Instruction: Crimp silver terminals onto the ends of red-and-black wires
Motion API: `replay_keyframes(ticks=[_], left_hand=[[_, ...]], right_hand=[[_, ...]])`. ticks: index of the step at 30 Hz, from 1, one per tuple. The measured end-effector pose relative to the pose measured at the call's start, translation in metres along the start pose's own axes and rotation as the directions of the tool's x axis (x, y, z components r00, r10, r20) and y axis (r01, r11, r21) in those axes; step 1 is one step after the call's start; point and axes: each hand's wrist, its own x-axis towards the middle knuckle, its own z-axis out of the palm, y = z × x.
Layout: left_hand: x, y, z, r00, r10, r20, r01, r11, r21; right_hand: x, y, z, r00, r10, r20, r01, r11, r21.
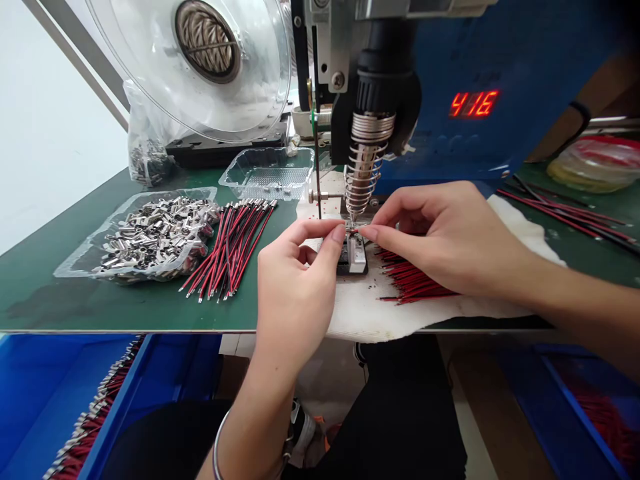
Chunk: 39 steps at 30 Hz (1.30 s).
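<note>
My left hand (295,280) is pinched, thumb and forefinger together, on a small part at a little metal fixture (356,257). My right hand (440,233) pinches the same spot from the right; a thin red wire shows between the fingertips. Both meet right under the coiled tip of a soldering head (364,173). A pile of loose red wires (415,280) lies under my right hand on a white cloth (370,313).
On the green mat: a clear tray of metal terminals (150,233), a bundle of red-and-black wires with terminals (230,247), an empty clear tray (267,175). The blue machine shows 416 (473,103). Blue bins (45,393) with wires stand below the table edge.
</note>
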Motion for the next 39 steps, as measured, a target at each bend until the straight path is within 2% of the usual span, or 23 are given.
replay_keyframes(ticks=[19, 39], left_hand=[[-0.0007, -0.0004, -0.0004, 1.0, 0.001, -0.001, -0.001, 1.0, -0.012], [0.0002, -0.0017, 0.0007, 1.0, 0.029, -0.001, -0.029, 0.999, -0.035]], right_hand=[[-0.0007, 0.0008, 0.0018, 1.0, 0.005, -0.002, -0.005, 1.0, 0.019], [0.0001, 0.0093, 0.0039, 0.993, -0.108, -0.037, 0.11, 0.993, 0.031]])
